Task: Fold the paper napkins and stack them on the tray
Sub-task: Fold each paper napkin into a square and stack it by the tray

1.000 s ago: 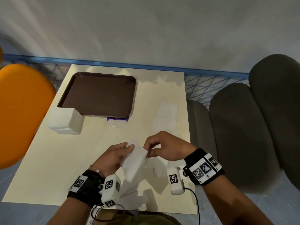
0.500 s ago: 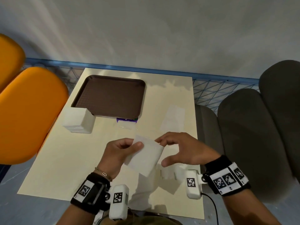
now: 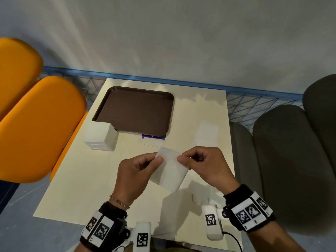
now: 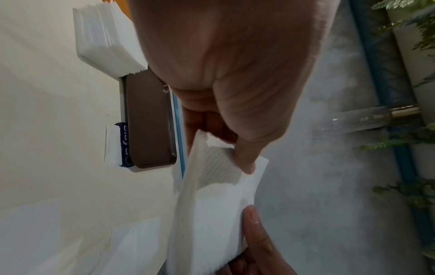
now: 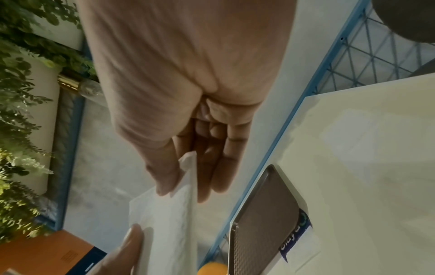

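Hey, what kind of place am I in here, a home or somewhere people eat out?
Probably a café or canteen seating area, not a home. A brown serving tray and a stack of paper napkins sit on a small table, with orange chairs and grey chairs beside it.

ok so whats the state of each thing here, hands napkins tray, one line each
left hand: pinches the held napkin's upper left corner
right hand: pinches its upper right corner
held napkin: in the air above the table, hanging from both hands
napkin stack: on the table at the tray's near left corner
tray: flat on the table, nothing on it
lone napkin: flat on the table, right of the tray
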